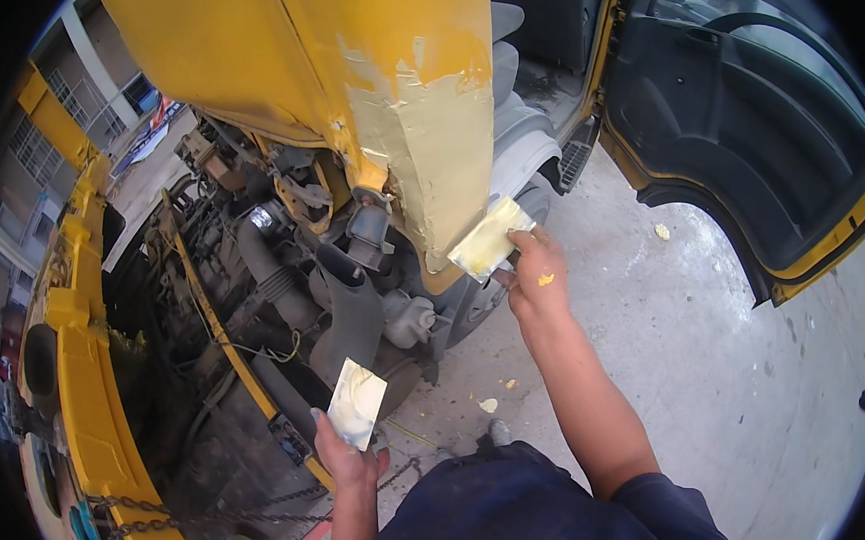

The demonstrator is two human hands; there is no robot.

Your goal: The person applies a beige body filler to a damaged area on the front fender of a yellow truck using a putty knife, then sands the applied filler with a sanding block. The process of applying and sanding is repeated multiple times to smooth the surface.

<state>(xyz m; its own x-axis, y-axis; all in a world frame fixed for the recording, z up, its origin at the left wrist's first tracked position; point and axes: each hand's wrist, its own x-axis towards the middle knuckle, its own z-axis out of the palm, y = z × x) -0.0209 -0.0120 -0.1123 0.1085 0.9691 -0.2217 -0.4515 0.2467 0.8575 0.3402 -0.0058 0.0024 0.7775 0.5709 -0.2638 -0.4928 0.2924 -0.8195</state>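
My right hand (541, 273) grips a flat putty spreader (493, 239) smeared with pale yellow filler. Its edge meets or sits close beside the lower corner of a yellow truck panel (430, 160), whose lower part is coated in cream filler; whether they touch I cannot tell. A smear of yellow marks the back of that hand. Lower and to the left, my left hand (347, 455) holds a second flat putty spreader (357, 405) with cream filler on its face. It is held over the front of the engine bay, away from the panel.
An exposed engine (283, 260) with hoses and a black duct (350, 304) lies left of the panel. A yellow frame (94, 377) and chains (144, 526) stand farther left. An open door (754, 122) hangs at the right. Filler scraps (488, 405) dot the concrete floor (666, 367).
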